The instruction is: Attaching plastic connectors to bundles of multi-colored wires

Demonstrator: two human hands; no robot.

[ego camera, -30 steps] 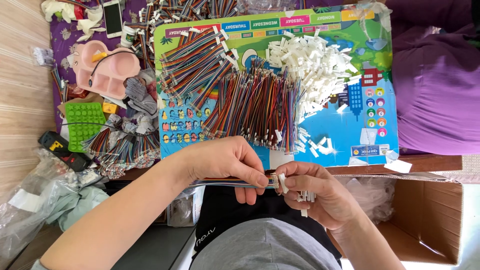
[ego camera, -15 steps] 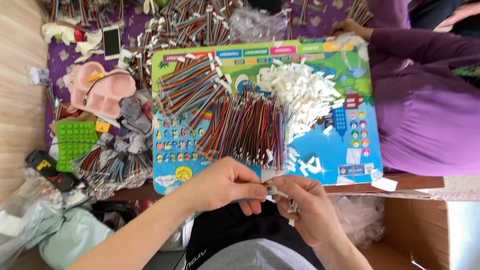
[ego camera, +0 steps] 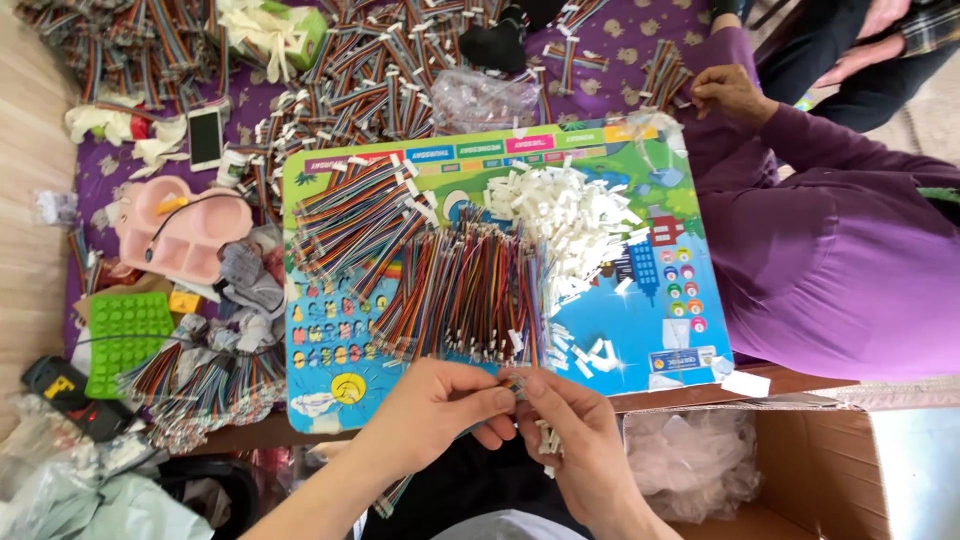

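Note:
My left hand (ego camera: 440,412) pinches a flat multicoloured wire strip whose tail (ego camera: 395,493) hangs down toward my lap. My right hand (ego camera: 572,432) meets it fingertip to fingertip at the strip's end and keeps several small white plastic connectors (ego camera: 547,440) tucked in its palm. Both hands hover over the near edge of a colourful children's board (ego camera: 640,320). On that board lie a spread of coloured wire strips (ego camera: 455,290) and a heap of white connectors (ego camera: 575,220).
A person in purple (ego camera: 850,260) sits at the right, one hand (ego camera: 730,92) on wire bundles. An open cardboard box (ego camera: 800,470) with plastic bags stands at lower right. A pink tray (ego camera: 180,235), green mould (ego camera: 125,335), phone (ego camera: 205,137) and more wire bundles (ego camera: 380,60) lie around.
The view has tilted up, showing more of the far wire piles. My hands have come closer together at the board's near edge, fingertips now touching around the strip's end.

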